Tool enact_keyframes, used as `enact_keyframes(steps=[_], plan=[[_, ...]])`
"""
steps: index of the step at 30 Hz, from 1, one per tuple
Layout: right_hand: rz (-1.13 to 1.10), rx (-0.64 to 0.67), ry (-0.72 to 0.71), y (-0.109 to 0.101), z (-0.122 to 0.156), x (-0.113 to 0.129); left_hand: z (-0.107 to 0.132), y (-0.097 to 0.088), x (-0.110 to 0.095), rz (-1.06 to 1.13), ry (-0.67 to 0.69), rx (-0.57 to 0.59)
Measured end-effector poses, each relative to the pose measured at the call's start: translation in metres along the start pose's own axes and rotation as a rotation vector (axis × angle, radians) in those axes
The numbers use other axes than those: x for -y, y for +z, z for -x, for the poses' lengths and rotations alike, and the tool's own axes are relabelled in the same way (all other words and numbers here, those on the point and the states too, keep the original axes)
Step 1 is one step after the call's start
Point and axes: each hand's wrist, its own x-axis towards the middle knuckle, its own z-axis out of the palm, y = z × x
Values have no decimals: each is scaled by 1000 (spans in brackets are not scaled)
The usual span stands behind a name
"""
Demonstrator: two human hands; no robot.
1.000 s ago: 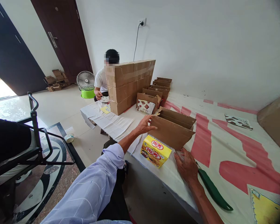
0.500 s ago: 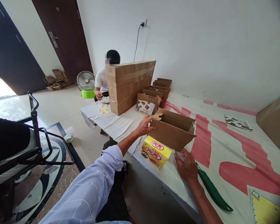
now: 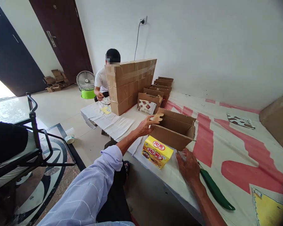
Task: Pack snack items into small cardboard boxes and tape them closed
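Observation:
An open brown cardboard box (image 3: 172,135) stands tilted on the white and red table cover (image 3: 226,150). My left hand (image 3: 146,124) grips its left end near a side flap, fingers curled on the cardboard. Below the box's near right corner, my right hand (image 3: 188,164) lies flat on the cover, fingers spread and touching the box's bottom edge. A yellow snack box (image 3: 157,151) with red lettering sits in front of the cardboard box, between my hands.
A green-handled tool (image 3: 214,190) lies by my right wrist. A stack of sealed cartons (image 3: 129,83) and a row of open cartons (image 3: 161,88) stand further back. Another person (image 3: 103,80) sits behind the stack. A fan (image 3: 85,81), doors and a black chair (image 3: 19,144) are at left.
My left hand has pushed the cardboard box's left end, and the box has squared up and opened wider. My right hand has stayed in place.

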Motion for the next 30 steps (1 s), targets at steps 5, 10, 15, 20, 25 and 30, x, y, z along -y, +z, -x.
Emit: enact_keyframes(steps=[5, 10, 15, 20, 25, 30], plan=[[8, -14, -25, 2, 0, -2, 6, 0, -4, -63, 28, -20], [6, -7, -26, 1, 0, -3, 4, 2, -8, -132, -18, -34], [6, 6, -37, 0, 0, -2, -2, -1, -19, -194, -127, -27], [11, 25, -16, -1, 0, -2, -2, -6, -37, -393, -111, 85], [17, 11, -38, -1, 0, -1, -2, -8, -44, -460, -120, 121], [35, 15, -89, -2, 0, -1, -4, -5, -39, -415, -182, 123]])
